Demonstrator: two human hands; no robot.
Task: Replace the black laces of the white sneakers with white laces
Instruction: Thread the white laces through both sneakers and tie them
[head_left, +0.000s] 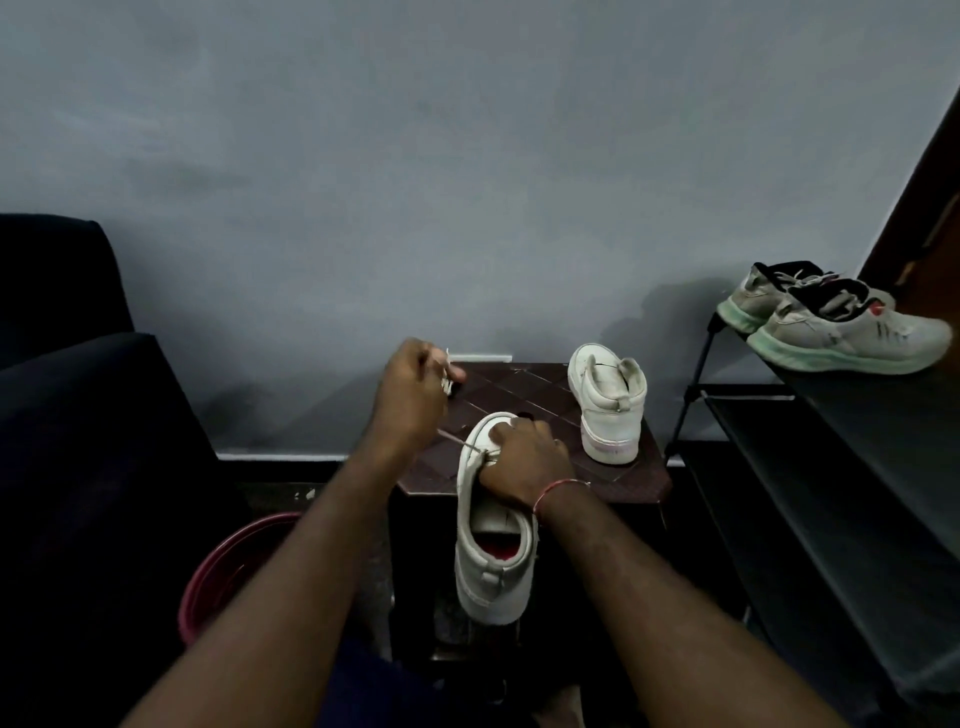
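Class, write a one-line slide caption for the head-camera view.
Left hand holds a white lace taut from the white sneaker gripped by the right hand.

The near sneaker (493, 566) is white with a red insole; the far sneaker (608, 410) is white too, its sole edge faintly pink. The lace (445, 383) is white. The table (524, 395) is dark brown with a diamond pattern. The thread (563, 487) on the right wrist is red. The rack (857, 410) is black; its two trainers (841, 332) are pale grey with mint-green soles and black collars. The wall (467, 156) is blue-grey, the bucket (218, 571) maroon
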